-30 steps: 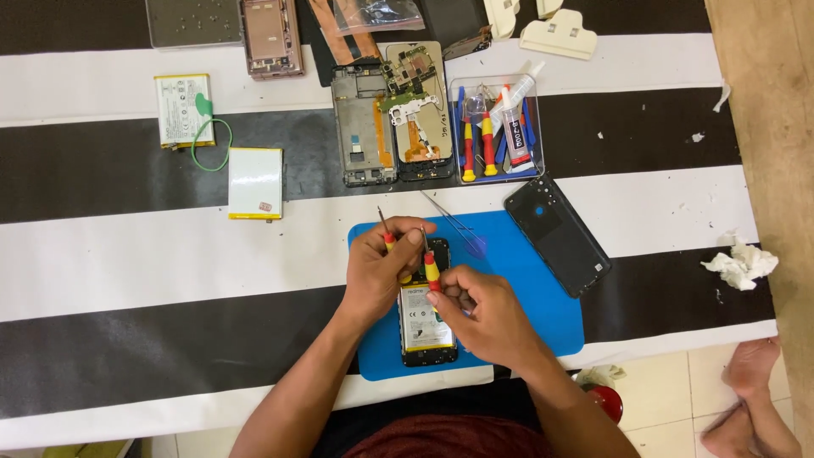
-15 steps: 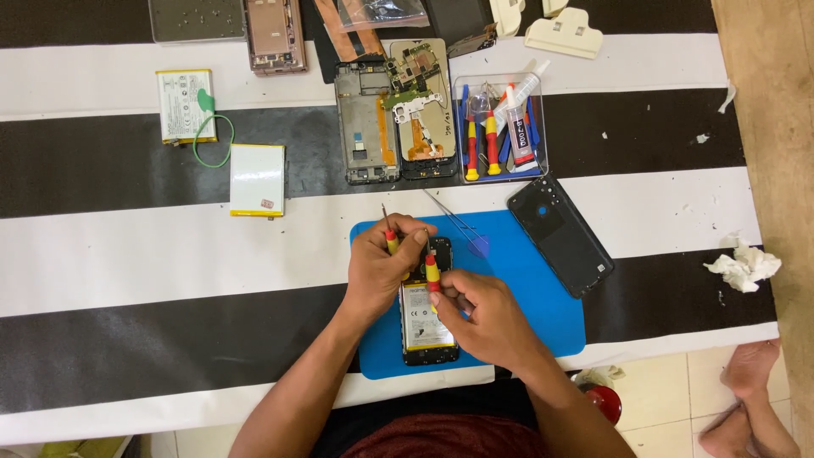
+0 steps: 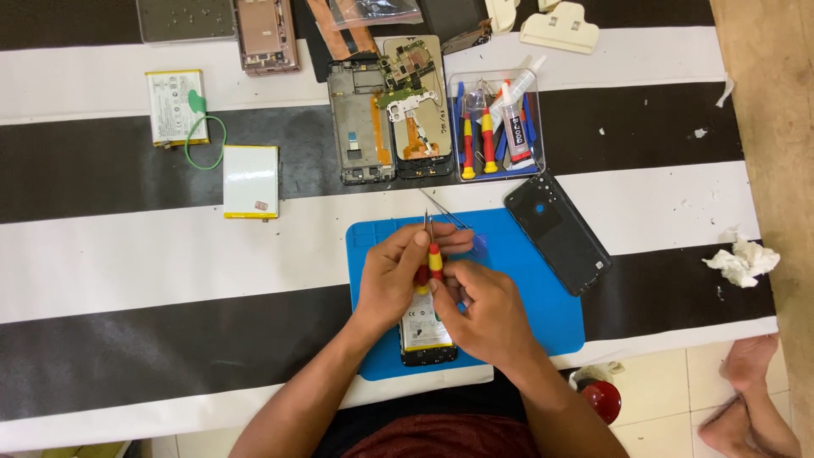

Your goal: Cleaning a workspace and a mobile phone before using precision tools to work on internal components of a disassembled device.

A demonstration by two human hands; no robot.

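Both of my hands work over an opened phone (image 3: 426,336) that lies on a blue mat (image 3: 534,288). My left hand (image 3: 392,273) grips a red-and-yellow screwdriver (image 3: 422,273) with its thin shaft pointing away from me. My right hand (image 3: 485,315) pinches a second red-and-yellow screwdriver (image 3: 435,259) right beside the first. The two tools touch side by side above the phone's upper end, which the hands hide. Only the phone's battery and lower edge show.
Tweezers (image 3: 444,209) lie at the mat's far edge, a black back cover (image 3: 555,231) at its right. Behind are a clear tool tray (image 3: 500,127), two stripped phone frames (image 3: 360,123), and two batteries (image 3: 251,181). A crumpled tissue (image 3: 742,259) lies right.
My left hand has brought its screwdriver rightward, so both screwdrivers now stand together between the hands. The phone and mat have not moved.
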